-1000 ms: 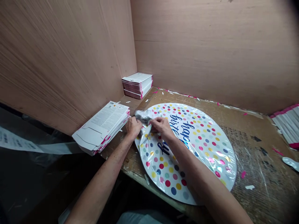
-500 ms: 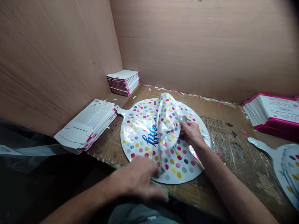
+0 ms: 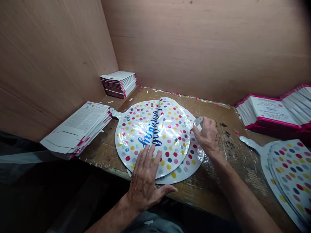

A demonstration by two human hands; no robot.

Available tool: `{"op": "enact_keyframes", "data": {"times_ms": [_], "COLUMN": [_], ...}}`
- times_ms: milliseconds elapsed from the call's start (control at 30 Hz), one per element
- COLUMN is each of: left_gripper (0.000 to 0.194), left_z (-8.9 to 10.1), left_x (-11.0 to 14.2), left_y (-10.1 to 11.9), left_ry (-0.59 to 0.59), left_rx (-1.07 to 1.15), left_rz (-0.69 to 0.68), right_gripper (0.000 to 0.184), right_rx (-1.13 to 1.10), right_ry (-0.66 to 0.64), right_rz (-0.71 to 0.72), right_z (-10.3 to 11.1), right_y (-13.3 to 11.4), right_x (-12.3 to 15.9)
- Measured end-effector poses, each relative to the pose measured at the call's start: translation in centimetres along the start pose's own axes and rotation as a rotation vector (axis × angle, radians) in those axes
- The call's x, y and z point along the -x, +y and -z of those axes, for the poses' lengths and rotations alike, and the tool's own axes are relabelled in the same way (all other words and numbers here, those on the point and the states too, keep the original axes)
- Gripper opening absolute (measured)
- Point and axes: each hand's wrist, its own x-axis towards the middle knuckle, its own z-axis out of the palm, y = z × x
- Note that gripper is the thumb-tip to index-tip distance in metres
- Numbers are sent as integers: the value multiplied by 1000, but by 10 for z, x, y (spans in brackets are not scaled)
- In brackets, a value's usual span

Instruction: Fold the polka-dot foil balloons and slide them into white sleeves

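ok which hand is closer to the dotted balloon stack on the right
Right: the right hand, at a silver balloon tab, is left of the dotted balloon stack; the left hand, spread on the top balloon, is farther off.

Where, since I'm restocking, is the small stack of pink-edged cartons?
The small carton stack sits in the far left corner of the workbench in the head view, beyond the larger carton stack and the polka-dot foil balloon.

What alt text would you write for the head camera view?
Two hands handle polka-dot foil balloons on a worn wooden workbench. The left hand presses the top balloon flat; the right hand pinches a silver foil tab.
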Motion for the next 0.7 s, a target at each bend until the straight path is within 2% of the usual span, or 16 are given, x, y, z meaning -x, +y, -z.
{"op": "enact_keyframes", "data": {"times_ms": [67,100,167,267,333,400,467,533,567,600,633,667,700], "left_gripper": [79,72,60,44,27,24,28,30,31,33,35,40,44], "left_z": [-3,-3,-2,1,6,14,28,47,56,65,72,76,78], "left_x": [4,6,8,6,-2,-17,-36,-55,-63,-70,-77,-83,-88], "left_y": [-2,-4,-9,-15,-16,-15,-11,-7,-6,-5,-6,-7,-11], "left_ry": [-67,-88,-42,56,-8,-156,-291,-353,-361,-379,-415,-425,-385], "left_rx": [-35,-38,-54,-57,44,269,615,1002,1144,1214,1194,1082,909], "left_rz": [-42,-33,79,329,405,488,643,789,820,811,764,694,607], "right_gripper": [54,52,46,46,49,52,59,75,83,85,83,77,72], "right_rx": [95,115,183,226,184,69,-97,-223,-234,-212,-170,-118,-71], "right_ry": [47,1,-147,-313,-345,-309,-250,-174,-108,-23,61,128,168], "right_rz": [285,409,601,600,564,557,633,767,804,817,808,790,776], "right_z": [-4,-9,-24,-44,-44,-31,-8,11,17,19,18,15,10], "right_y": [-16,-22,-24,-12,-6,-10,-22,-36,-40,-42,-40,-36,-29], "right_x": [8,13,19,21,24,36,57,83,95,105,112,116,117]}}
